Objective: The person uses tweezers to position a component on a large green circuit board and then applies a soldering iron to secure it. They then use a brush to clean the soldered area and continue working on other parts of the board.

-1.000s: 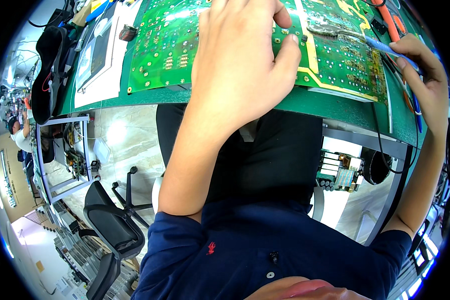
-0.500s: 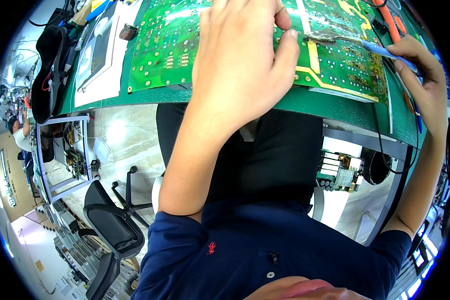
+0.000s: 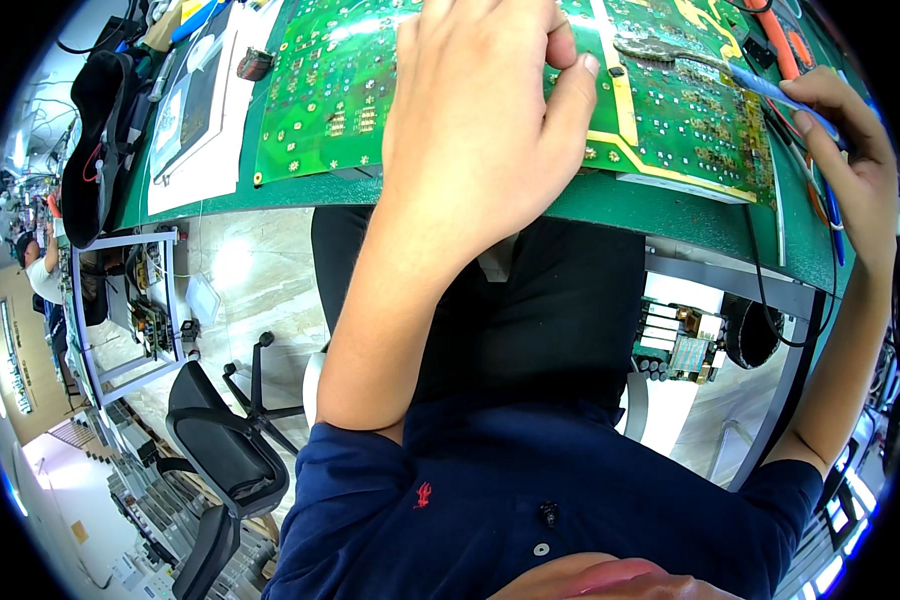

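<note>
A large green circuit board (image 3: pixel 320 95) lies on the green table, solder side up. Over its middle rests my left hand (image 3: pixel 480 120), back upward. Its thumb lies apart from a bent finger, and the upper edge cuts off the other fingers, so whether it holds anything is hidden. At the right, my right hand (image 3: pixel 850 135) pinches the blue handle of a brush (image 3: pixel 735 75) between thumb and fingers. The brush's dark, worn bristles lie on the board just beyond a broad yellow trace, to the right of my left hand.
Left of the board are a small dark-and-red component (image 3: pixel 255 65), a white sheet (image 3: pixel 195 120) with a grey panel, and a black case (image 3: pixel 98 150). An orange-handled tool (image 3: pixel 773 40) and cables lie at the right. An office chair (image 3: pixel 225 430) stands behind left.
The brush has shifted slightly, its head a little farther up the board, and my right hand has tilted with it. My left hand has barely moved.
</note>
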### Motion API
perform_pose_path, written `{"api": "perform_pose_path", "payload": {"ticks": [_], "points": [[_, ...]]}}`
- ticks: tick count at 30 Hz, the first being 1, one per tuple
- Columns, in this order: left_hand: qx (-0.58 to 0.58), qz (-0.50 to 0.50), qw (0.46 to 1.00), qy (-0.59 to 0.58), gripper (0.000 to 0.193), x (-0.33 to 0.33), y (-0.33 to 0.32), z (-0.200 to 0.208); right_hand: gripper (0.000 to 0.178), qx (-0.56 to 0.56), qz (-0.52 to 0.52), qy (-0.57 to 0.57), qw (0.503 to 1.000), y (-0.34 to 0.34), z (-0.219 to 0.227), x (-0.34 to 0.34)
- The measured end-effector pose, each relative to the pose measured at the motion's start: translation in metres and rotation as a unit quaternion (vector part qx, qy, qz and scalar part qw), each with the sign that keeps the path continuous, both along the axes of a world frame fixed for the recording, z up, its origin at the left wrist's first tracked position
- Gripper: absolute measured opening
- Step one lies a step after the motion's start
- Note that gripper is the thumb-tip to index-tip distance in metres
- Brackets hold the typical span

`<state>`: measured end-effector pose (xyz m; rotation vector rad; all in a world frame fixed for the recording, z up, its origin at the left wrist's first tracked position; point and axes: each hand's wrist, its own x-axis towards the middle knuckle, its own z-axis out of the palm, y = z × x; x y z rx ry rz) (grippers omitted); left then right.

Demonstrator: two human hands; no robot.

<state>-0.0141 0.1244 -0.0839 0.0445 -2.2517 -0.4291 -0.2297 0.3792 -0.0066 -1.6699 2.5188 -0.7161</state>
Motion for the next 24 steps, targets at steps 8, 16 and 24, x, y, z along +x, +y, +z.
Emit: {"api": "perform_pose_path", "payload": {"ticks": [8,16,24], "points": [[0.052,-0.004,0.999,0.010,0.027,0.000,0.001,0.002,0.027,-0.025,-0.057,0.006,0.998,0.001,-0.006,-0.004],[0.206,0.001,0.977,0.046,0.028,0.002,0.007,0.010,0.029,-0.035,-0.046,-0.008,0.998,0.002,-0.006,-0.008],[0.283,-0.002,0.956,0.072,0.030,-0.002,0.012,0.016,0.025,-0.028,-0.027,-0.007,0.999,0.010,-0.011,-0.013]]}}
